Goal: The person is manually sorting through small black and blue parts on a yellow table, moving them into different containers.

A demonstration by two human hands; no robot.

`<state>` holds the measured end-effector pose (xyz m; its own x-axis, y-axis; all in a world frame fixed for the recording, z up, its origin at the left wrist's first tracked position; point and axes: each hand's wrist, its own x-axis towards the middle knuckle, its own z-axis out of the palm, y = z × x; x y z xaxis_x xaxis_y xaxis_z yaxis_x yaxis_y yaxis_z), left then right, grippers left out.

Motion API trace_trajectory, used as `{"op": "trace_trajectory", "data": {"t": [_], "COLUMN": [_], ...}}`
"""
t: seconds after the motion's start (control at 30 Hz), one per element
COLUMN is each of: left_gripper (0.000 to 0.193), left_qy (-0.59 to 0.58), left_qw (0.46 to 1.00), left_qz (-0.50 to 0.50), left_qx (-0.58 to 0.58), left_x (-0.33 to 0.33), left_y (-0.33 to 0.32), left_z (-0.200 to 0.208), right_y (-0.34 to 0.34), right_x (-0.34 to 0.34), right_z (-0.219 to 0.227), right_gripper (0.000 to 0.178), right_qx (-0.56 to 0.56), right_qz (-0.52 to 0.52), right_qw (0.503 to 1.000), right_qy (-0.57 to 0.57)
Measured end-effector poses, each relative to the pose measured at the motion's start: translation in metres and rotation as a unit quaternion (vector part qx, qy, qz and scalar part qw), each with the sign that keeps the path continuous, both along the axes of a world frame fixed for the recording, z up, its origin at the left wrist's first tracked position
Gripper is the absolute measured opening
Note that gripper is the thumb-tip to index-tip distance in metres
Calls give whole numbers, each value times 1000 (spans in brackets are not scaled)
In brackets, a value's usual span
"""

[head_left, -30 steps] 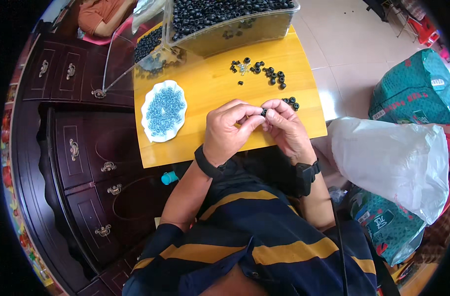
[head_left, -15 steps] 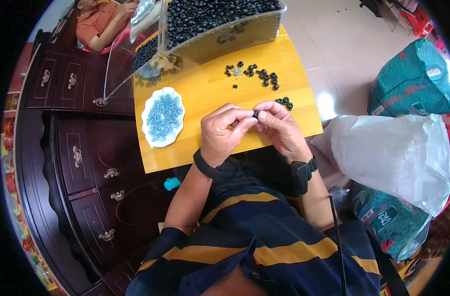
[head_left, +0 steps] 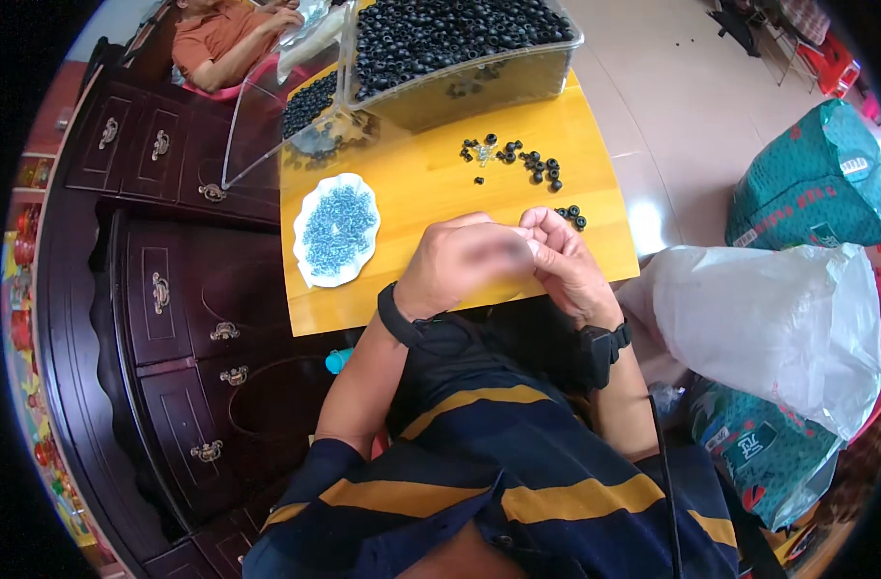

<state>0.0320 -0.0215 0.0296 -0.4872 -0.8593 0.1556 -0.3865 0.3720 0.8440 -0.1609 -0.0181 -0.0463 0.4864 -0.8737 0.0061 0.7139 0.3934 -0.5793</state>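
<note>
My left hand (head_left: pixel 460 262) and my right hand (head_left: pixel 566 265) meet above the near edge of the yellow table (head_left: pixel 431 193). Both have their fingers drawn in, tips close together. A blurred patch covers the left fingertips; a dark smudge shows there, but what is held cannot be made out. Just beyond my right hand sit a few small round black parts (head_left: pixel 573 214) with holes. Farther off lie several more black parts (head_left: pixel 542 172) and a little heap of clear small pieces (head_left: pixel 484 154). A white scalloped dish (head_left: pixel 371 253) of small bluish clear pieces stands left of my left hand.
At the table's back stands a big clear bin (head_left: pixel 460 101) full of black parts, beside a clear tilted container (head_left: pixel 247 135) with smaller ones. A dark drawer cabinet (head_left: pixel 180 251) flanks the left. Right are white (head_left: pixel 769 328) and teal sacks (head_left: pixel 807 183). Another person (head_left: pixel 228 43) sits far left.
The view has shifted, so the table and its contents sit slightly farther right. Half a second ago a small black part showed between my fingertips; now blur covers that spot. My hands remain together.
</note>
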Motion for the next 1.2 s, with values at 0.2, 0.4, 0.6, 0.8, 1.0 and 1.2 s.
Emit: {"op": "trace_trajectory", "data": {"t": [0.2,0.4,0.6,0.8,1.0,1.2], "left_gripper": [21,20,19,19,18,21], "left_qy": [16,27,35,49,57,58], "left_qw": [1000,999,998,998,998,997], "left_qz": [9,-6,-1,8,-1,19], "left_qx": [-19,-30,-44,-44,-28,41], "left_x": [-5,-2,-4,-2,2,-2], "left_y": [2,7,14,15,13,15], "left_z": [-2,-2,-3,-8,-9,-3], "right_y": [4,10,13,13,10,10], "right_x": [-2,-2,-2,0,0,-1], "right_z": [4,3,2,3,8,7], "right_gripper": [29,28,27,28,28,25], "right_qx": [16,23,23,29,26,33], "right_qz": [14,31,35,37,50,15], "right_qw": [1000,999,999,999,998,999], "right_qy": [14,-1,10,0,11,24]}}
